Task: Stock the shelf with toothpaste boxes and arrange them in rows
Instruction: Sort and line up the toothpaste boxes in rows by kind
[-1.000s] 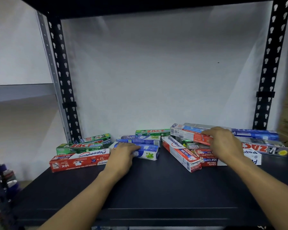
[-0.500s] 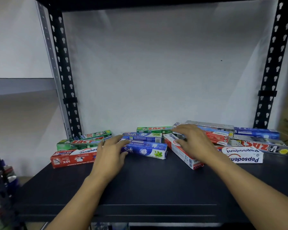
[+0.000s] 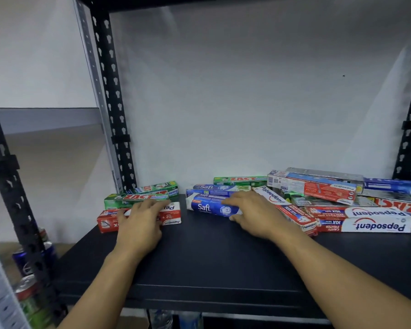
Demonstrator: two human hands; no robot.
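Fingers of your right hand (image 3: 254, 214) clamp the blue Safi carton (image 3: 207, 207); your left hand (image 3: 140, 217) lies flat, fingers apart, on the red Pepsodent carton (image 3: 172, 217).

On the black metal shelf (image 3: 223, 257), a red Pepsodent carton (image 3: 171, 217) lies left, a blue Safi carton (image 3: 205, 207) centre, heaped cartons (image 3: 330, 191) right.

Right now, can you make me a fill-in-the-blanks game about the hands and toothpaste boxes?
The right hand grips the Safi box, whose colour is ____.
The left hand rests on a red box labelled ____.
Right behind that lies a green box labelled ____.
Missing words: blue, Pepsodent, Zact.
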